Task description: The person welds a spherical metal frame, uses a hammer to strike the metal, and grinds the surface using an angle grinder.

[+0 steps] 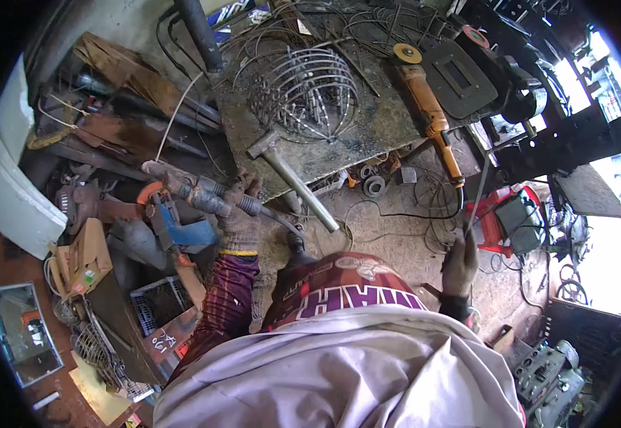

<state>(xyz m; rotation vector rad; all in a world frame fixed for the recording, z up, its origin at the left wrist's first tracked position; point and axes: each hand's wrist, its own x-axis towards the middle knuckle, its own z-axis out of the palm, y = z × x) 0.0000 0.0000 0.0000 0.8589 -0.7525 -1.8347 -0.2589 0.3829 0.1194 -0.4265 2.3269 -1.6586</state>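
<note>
My left hand (pixel 240 227), in a worn work glove, is closed around a welding electrode holder (pixel 198 194) beside the near left corner of the metal table. A thin pale electrode (pixel 175 118) sticks up from its jaw, and its cable runs off to the right. My right hand (pixel 460 265) grips a thin metal rod (pixel 480 187), which points away from me. Between the hands, a hammer (pixel 293 180) with a pipe-like handle lies over the table's near edge. Behind it sits a rounded cage of bent metal rods (pixel 314 89).
An orange angle grinder (pixel 428 107) and a dark welding mask (pixel 460 77) lie on the right of the table (pixel 389 118). Loose wires cover its back. Scrap wood (pixel 128 68) and a blue power tool (pixel 182 227) are at left; a red crate (pixel 496 217) stands at right.
</note>
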